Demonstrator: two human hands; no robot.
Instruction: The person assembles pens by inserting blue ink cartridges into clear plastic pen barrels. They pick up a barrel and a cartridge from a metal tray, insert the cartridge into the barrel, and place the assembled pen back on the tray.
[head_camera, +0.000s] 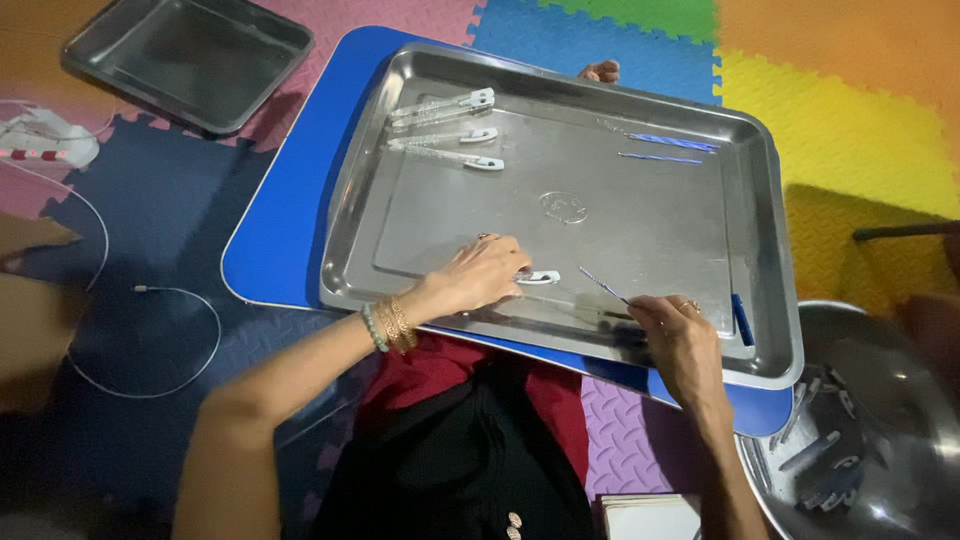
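The fingers (505, 262) of the left hand (478, 275) lie curled together and pressed down on a clear pen barrel with a white clip (540, 277), covering its left part so that only the white clip end shows past the fingertips. That barrel lies flat near the front edge of the large steel tray (560, 210), its long axis running roughly left to right along the tray's front rim, clip end pointing toward the right hand.

The right hand (678, 335) rests over the tray's front rim, thumb and forefinger pinched shut on a thin blue refill (603, 285). The refill slants up and to the left from the pinch, its free tip pointing toward the white clip and stopping just short of it (the two do not appear to touch).

At the tray's far left corner three more clear barrels (445, 132) lie side by side, clips pointing right. At its far right corner lie two loose blue refills (668, 148), roughly parallel to the far rim. A blue cap (741, 320) sits against the tray's right front wall, just beside the right hand.

The tray sits on a blue board (285, 230). Beyond the tray's left far corner is a smaller, darker tray (185, 60); off its right front corner a round steel bowl (880, 430) holds more pen parts.
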